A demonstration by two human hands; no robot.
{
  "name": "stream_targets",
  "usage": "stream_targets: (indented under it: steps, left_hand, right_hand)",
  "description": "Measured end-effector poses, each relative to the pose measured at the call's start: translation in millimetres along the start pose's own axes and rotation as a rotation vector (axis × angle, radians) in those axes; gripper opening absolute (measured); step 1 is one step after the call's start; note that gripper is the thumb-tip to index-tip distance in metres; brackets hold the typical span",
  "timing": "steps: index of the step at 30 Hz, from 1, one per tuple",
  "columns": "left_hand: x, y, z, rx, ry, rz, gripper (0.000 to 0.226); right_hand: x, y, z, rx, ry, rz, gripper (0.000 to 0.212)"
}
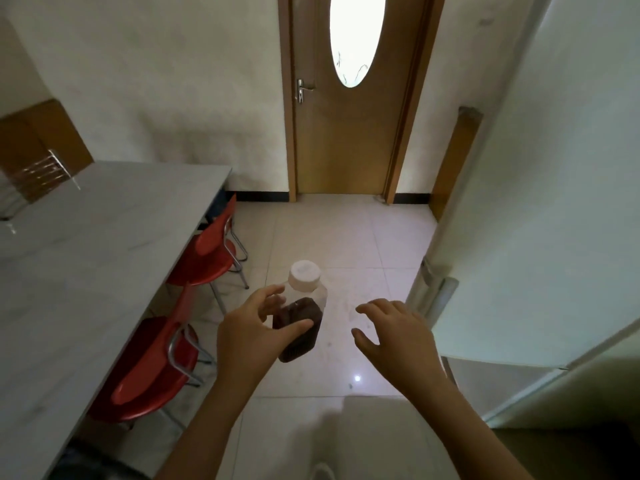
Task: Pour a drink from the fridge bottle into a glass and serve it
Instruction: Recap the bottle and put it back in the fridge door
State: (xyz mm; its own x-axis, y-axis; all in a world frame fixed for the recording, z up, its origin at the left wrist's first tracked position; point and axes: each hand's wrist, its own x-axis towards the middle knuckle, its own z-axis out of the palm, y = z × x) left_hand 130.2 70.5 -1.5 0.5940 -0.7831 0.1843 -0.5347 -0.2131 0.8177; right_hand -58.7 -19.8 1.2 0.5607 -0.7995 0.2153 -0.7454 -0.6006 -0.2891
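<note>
My left hand [252, 327] grips a clear plastic bottle [300, 313] with a white cap, about half full of dark brown drink, held upright over the tiled floor. My right hand [391, 332] hovers to the right of the bottle, palm down, fingers spread, holding nothing. A white fridge [554, 220] stands at the right with its door [519, 237] swung open beside my right hand. No glass is in view.
A long grey table [86, 258] runs along the left, with two red chairs [207, 254] tucked at its near edge. A wire rack [45, 171] sits at the table's far end. A closed wooden door [349, 133] faces me across the tiled floor.
</note>
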Motion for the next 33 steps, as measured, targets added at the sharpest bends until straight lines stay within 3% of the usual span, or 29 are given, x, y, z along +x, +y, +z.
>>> stream_targets:
  steps: [5,15,25,33]
  left_hand:
    - [85,-8,7,0.015,-0.001,0.01,0.069]
    - [267,-35,39,-0.055,-0.161,0.091,0.073]
    - [445,-23,70,-0.067,-0.428,0.329,0.072]
    - [528,12,166,-0.124,-0.642,0.456,0.073]
  right_hand:
    - [87,5,15,0.001,0.039,0.022,0.034]
    - [237,18,57,-0.066,0.016,0.155,0.038]
    - [347,10,71,-0.163,0.128,0.504,0.032]
    - [400,80,70,-0.197,0.159,0.775,0.035]
